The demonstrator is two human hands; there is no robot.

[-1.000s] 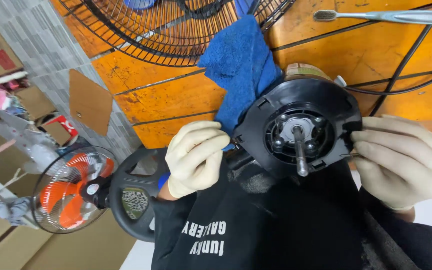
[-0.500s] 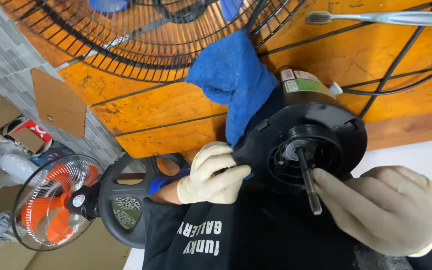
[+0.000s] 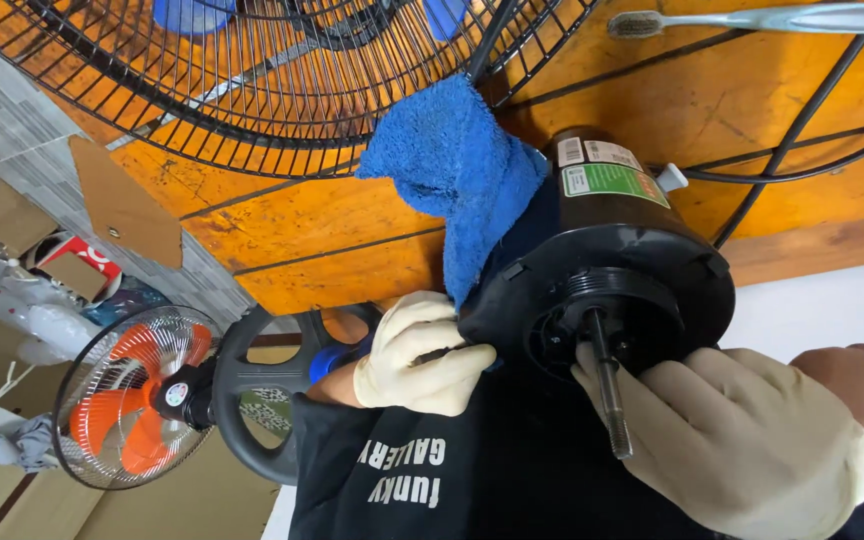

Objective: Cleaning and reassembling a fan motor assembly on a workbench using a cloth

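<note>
Your gloved left hand [image 3: 422, 355] gripped the black fan motor's [image 3: 607, 275] rim; your right hand [image 3: 742, 440] cupped its front beside the shaft [image 3: 607, 390], under a blue cloth [image 3: 452, 170].

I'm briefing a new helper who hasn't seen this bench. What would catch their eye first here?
Centre right, a black fan motor housing with a bare metal shaft is gripped by two cream-gloved hands, the left hand at its rim and the right hand below the shaft. A fluffy blue cloth drapes over the motor, with a big black wire fan guard lying on the orange wooden table above. A small orange-bladed fan stands lower left.
</note>
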